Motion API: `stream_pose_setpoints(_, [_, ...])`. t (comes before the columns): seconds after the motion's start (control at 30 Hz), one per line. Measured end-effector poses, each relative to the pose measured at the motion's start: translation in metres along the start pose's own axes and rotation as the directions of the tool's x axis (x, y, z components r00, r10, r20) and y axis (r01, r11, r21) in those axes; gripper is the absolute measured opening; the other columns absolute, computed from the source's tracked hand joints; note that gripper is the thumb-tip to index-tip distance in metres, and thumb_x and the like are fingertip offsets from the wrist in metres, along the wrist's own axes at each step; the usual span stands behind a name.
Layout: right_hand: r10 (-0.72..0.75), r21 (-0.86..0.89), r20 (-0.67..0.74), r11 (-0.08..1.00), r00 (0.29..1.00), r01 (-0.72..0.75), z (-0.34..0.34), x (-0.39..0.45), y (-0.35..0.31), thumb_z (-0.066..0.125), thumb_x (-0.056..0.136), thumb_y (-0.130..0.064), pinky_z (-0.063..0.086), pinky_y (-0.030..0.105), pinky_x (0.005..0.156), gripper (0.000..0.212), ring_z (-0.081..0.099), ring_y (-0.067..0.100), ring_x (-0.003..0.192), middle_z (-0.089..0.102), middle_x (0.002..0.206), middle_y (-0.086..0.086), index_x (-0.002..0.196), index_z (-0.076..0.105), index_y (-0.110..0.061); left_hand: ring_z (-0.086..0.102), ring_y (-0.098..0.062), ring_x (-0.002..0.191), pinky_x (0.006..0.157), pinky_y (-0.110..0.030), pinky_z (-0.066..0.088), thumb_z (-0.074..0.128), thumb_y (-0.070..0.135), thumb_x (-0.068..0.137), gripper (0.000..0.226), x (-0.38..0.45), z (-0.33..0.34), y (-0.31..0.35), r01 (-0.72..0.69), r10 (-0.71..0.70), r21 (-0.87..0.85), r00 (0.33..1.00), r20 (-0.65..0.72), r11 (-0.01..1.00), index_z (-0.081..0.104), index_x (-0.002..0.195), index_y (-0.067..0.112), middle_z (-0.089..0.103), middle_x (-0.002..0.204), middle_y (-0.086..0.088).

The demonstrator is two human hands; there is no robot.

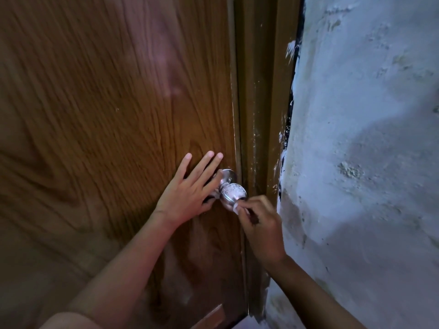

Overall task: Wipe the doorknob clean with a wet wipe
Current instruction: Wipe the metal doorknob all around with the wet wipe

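A wood-grain door (99, 119) fills most of the view, shut against its brown frame (259, 103), with a rough whitewashed wall (370, 138) to the right. The metal doorknob (231, 192) sits at the door's right edge, and its rounded top looks speckled and dull, so the wiping seems under way rather than finished; the top and the neck likely remain. The left hand (187, 194) lies flat against the door just beside the knob, fingers straight and spread. The right hand (260, 222) is curled, pinching a small bunched wet wipe (238, 208) against the knob's lower front.
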State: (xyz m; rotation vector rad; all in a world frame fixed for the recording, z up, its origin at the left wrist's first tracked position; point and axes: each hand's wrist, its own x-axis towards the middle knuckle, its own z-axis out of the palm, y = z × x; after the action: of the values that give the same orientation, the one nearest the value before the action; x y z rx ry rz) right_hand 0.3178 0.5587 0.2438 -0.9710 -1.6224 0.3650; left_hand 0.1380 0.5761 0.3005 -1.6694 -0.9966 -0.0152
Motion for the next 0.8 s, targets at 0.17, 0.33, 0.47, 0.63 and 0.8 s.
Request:
stream_pose_setpoints(0.17, [-0.018, -0.053, 0.002, 0.998, 1.000, 0.018, -0.0036, 0.0017, -0.0042, 0.070, 0.076, -0.004, 0.054, 0.033, 0.056, 0.004, 0.062, 0.021, 0.072, 0.065, 0.082, 0.012, 0.080, 0.068, -0.004, 0.035, -0.024, 0.135, 0.108, -0.050, 0.018, 0.047, 0.057, 0.078, 0.065, 0.0006, -0.0023, -0.0008, 0.002, -0.002, 0.004, 1.000, 0.017, 1.000, 0.044, 0.129, 0.017, 0.038, 0.147, -0.008])
stream_pose_setpoints(0.33, [0.037, -0.016, -0.020, 0.999, 0.999, -0.037, -0.0030, 0.0040, -0.0072, 0.070, 0.076, -0.003, 0.050, 0.031, 0.056, 0.005, 0.059, 0.018, 0.069, 0.063, 0.079, 0.012, 0.077, 0.066, -0.005, 0.035, -0.024, 0.135, 0.108, -0.049, 0.019, 0.047, 0.056, 0.077, 0.065, 0.0014, -0.0035, -0.0007, 0.006, -0.006, -0.007, 1.000, 0.014, 1.000, 0.045, 0.129, 0.016, 0.039, 0.147, -0.008])
stream_pose_setpoints(0.47, [0.137, -0.031, -0.048, 0.990, 0.989, -0.138, -0.0001, 0.0025, -0.0046, 0.068, 0.077, -0.003, 0.047, 0.035, 0.052, 0.008, 0.055, 0.019, 0.064, 0.059, 0.075, 0.011, 0.073, 0.061, -0.004, 0.035, -0.024, 0.135, 0.108, -0.049, 0.018, 0.049, 0.058, 0.077, 0.068, 0.0007, -0.0040, -0.0013, 0.003, -0.003, 0.005, 1.000, 0.013, 1.000, 0.039, 0.130, 0.015, 0.038, 0.147, -0.008])
stream_pose_setpoints(0.63, [0.064, 0.024, 0.024, 0.998, 0.998, -0.065, -0.0006, 0.0003, -0.0072, 0.068, 0.079, -0.009, 0.051, 0.035, 0.056, 0.004, 0.060, 0.019, 0.070, 0.064, 0.081, 0.007, 0.076, 0.065, -0.008, 0.036, -0.023, 0.135, 0.108, -0.048, 0.019, 0.041, 0.054, 0.080, 0.063, 0.0012, -0.0051, -0.0009, 0.011, -0.011, 0.014, 1.000, 0.026, 1.000, 0.041, 0.130, 0.015, 0.039, 0.147, -0.007])
stream_pose_setpoints(0.8, [0.132, 0.038, -0.044, 0.991, 0.990, -0.130, 0.0018, 0.0035, -0.0037, 0.066, 0.080, -0.009, 0.049, 0.026, 0.058, 0.004, 0.058, 0.015, 0.073, 0.061, 0.084, 0.005, 0.082, 0.063, -0.010, 0.036, -0.023, 0.135, 0.108, -0.048, 0.019, 0.039, 0.055, 0.081, 0.062, 0.0016, -0.0058, -0.0011, 0.004, -0.004, 0.013, 1.000, 0.030, 1.000, 0.044, 0.130, 0.017, 0.039, 0.147, -0.007])
